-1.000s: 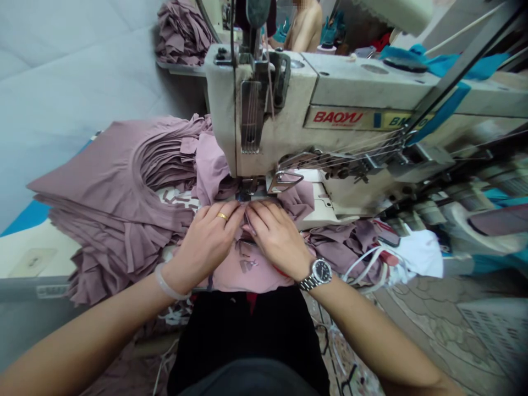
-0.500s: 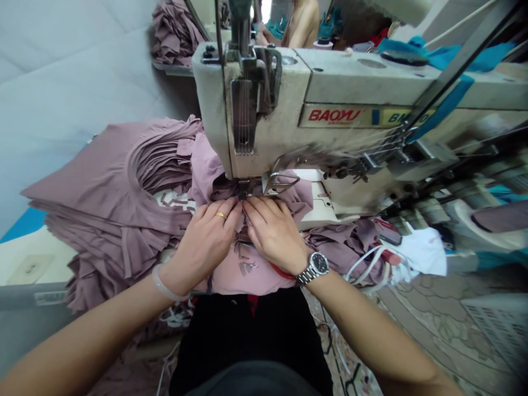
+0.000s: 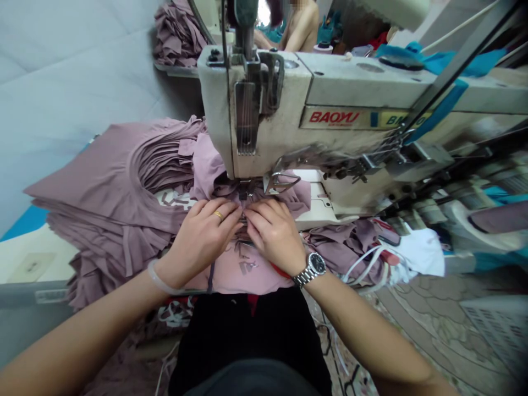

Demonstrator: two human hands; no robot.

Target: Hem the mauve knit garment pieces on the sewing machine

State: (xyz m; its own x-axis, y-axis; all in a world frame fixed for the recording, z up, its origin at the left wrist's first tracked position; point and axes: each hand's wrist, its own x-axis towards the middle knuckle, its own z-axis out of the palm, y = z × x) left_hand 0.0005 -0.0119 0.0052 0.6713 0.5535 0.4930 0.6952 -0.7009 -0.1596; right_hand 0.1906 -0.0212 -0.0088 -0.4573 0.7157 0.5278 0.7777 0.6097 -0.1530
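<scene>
A mauve knit garment (image 3: 247, 275) lies across the bed of a BAOYU industrial sewing machine (image 3: 264, 126), its upper part running under the presser foot (image 3: 244, 188). My left hand (image 3: 200, 242), with a ring and a clear bangle, presses and pinches the fabric just in front of the foot. My right hand (image 3: 274, 236), with a steel wristwatch, does the same beside it, fingertips almost meeting the left. The needle area is partly hidden by the gathered cloth.
A tall stack of mauve garments (image 3: 111, 176) lies to the left on a white table (image 3: 33, 267). Another pile (image 3: 177, 38) sits on a shelf behind. White cords (image 3: 371, 263) and mauve scraps (image 3: 342, 247) lie to the right. A co-worker's bare shoulder (image 3: 303, 22) shows beyond the machine.
My fingertips have drawn closer together on the cloth near the presser foot. The view has shifted slightly, and the garment sits much as before.
</scene>
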